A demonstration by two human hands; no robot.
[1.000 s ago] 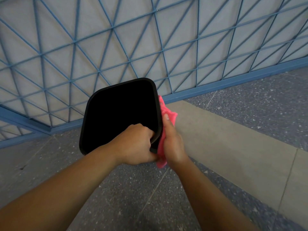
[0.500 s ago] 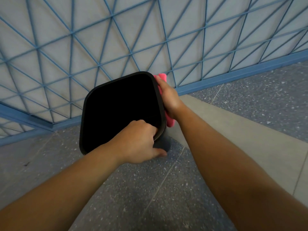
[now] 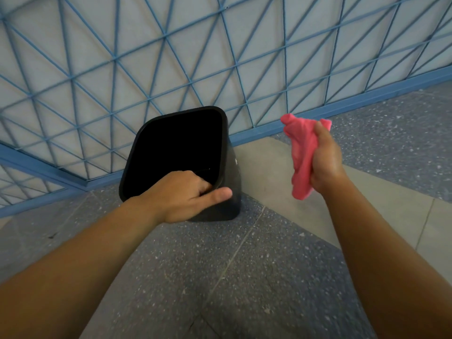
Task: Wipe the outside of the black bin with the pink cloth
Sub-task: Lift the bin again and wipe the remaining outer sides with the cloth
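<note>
While gripped: 1 black bin (image 3: pixel 232 172), 1 pink cloth (image 3: pixel 302 152).

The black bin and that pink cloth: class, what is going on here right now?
A person is cleaning a black bin that stands on the floor by a blue lattice wall. The left hand grips the bin's near rim. The right hand holds the bunched pink cloth in the air, clear of the bin.
</note>
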